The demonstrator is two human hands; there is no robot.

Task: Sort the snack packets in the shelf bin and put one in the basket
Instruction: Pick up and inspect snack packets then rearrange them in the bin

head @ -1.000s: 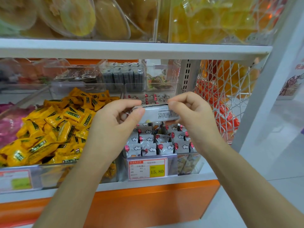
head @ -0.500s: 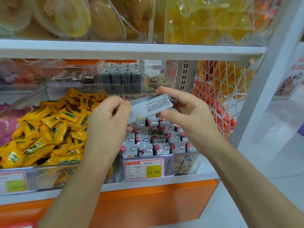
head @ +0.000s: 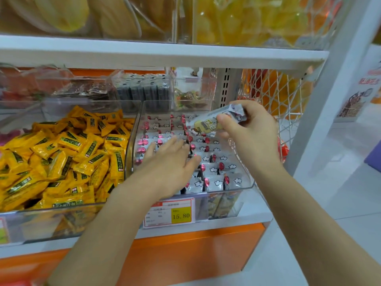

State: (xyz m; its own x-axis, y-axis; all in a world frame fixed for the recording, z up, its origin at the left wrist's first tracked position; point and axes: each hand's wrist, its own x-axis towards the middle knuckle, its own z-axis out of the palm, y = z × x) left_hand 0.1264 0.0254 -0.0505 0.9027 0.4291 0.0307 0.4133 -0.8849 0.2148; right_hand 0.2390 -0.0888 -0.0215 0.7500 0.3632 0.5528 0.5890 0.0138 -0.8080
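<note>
Open-topped bin [head: 134, 139] (low rim): left hand [head: 171, 162] inside, right hand [head: 251, 133] pinches packet [head: 208, 123].

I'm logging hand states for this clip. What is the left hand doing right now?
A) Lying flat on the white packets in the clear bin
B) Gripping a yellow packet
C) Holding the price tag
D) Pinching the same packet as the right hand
A: the left hand lies with straight fingers on the white packets in the clear bin, while only the right hand pinches the lifted packet.
</note>
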